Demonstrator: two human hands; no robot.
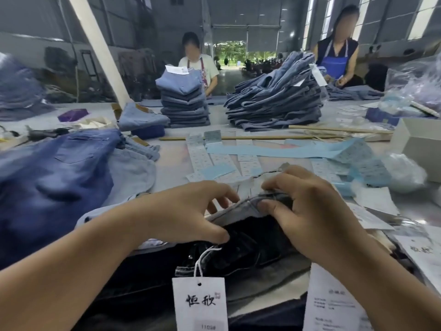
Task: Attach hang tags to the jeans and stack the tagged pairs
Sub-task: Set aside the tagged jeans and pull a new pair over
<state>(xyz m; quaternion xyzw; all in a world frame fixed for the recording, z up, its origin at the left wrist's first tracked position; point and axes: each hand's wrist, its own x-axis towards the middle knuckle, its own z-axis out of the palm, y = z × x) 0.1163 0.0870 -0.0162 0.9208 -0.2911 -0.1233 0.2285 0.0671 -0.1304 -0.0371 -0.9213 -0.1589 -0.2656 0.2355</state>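
A dark pair of jeans lies on the table right in front of me. My left hand rests on its waistband, thumb pressed on the dark denim where a white string comes out. That string carries a white hang tag with black characters, lying over the jeans near the bottom edge. My right hand pinches the grey waistband edge between thumb and curled fingers. Another white tag lies under my right forearm.
A heap of blue jeans lies at the left. Strips of size labels and light blue paper cover the middle. Two stacks of folded jeans stand at the back, with two people behind them. A white box sits at the right.
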